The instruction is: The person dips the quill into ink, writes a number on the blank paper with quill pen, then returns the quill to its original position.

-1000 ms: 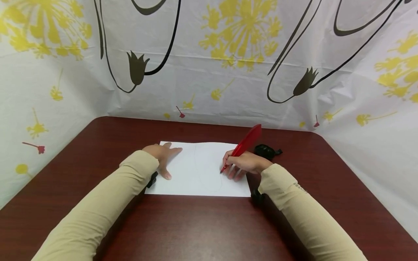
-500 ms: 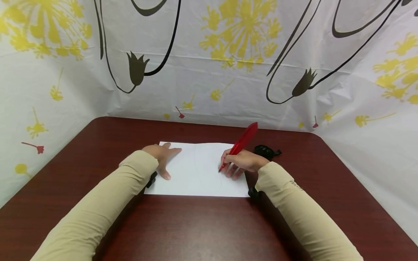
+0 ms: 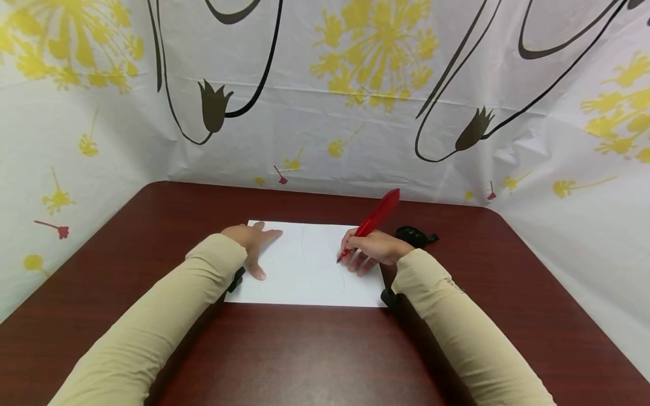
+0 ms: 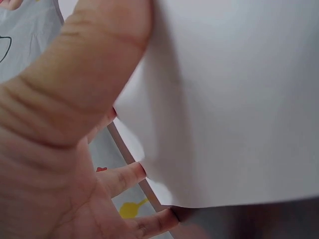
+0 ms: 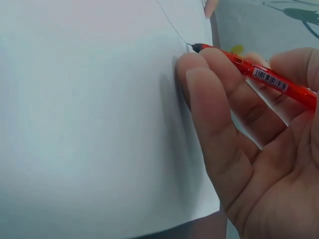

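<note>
A white sheet of paper (image 3: 284, 276) lies on the table, with two thin curved lines drawn on it. My left hand (image 3: 254, 245) rests on the sheet's left side, fingers spread. In the left wrist view, the thumb (image 4: 94, 64) lies over the paper and the other fingertips sit at its edge. My right hand (image 3: 373, 248) pinches a red pen (image 3: 378, 214) with a wide, feather-like top. In the right wrist view, the dark pen tip meets the end of a drawn line, and a barcode label shows on the pen's barrel (image 5: 269, 79).
The dark red-brown table (image 3: 304, 355) extends around the sheet. A black object (image 3: 413, 235) lies just behind the right wrist. Behind the table hangs a white cloth (image 3: 304, 124) printed with yellow flowers and dark stems.
My right hand has moved the pen a little up and to the left across the paper, the line trailing below its tip. The left hand has stayed in place.
</note>
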`<state>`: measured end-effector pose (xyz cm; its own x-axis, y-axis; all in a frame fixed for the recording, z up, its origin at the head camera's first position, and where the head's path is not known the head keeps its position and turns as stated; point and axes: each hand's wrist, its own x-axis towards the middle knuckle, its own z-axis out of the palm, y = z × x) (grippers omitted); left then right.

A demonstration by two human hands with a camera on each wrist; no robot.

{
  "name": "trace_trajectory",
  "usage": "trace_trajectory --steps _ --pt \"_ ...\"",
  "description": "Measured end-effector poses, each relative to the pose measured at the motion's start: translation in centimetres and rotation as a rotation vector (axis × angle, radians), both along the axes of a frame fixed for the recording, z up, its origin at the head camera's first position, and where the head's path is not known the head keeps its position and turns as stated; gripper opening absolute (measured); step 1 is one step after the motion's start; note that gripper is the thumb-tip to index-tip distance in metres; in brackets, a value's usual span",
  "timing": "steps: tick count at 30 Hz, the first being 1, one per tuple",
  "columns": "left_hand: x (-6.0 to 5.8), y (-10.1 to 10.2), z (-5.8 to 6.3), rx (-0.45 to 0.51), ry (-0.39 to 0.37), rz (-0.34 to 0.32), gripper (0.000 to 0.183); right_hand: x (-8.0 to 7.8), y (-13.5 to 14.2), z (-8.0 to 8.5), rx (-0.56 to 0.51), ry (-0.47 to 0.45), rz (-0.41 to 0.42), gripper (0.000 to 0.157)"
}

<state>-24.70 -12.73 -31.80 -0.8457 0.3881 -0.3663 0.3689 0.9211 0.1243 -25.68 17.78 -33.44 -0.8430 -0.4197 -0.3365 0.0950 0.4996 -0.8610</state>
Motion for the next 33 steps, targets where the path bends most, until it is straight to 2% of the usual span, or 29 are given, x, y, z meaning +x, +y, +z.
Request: trace_trajectory --steps 9,19,33 --pt "-0.1 0.1 0.0 -0.003 0.001 -0.002 0.114 -0.5 -0.4 0.1 -0.004 0.005 -0.016 0.019" --pt "-0.3 0.0 0.1 -0.018 -0.022 0.025 0.116 -1.0 -0.9 0.0 -0.011 0.000 -0.021 0.019" --pt "-0.3 0.0 0.1 -0.005 -0.019 0.026 0.114 -0.9 -2.4 -0.4 -0.023 -0.010 -0.047 0.019"
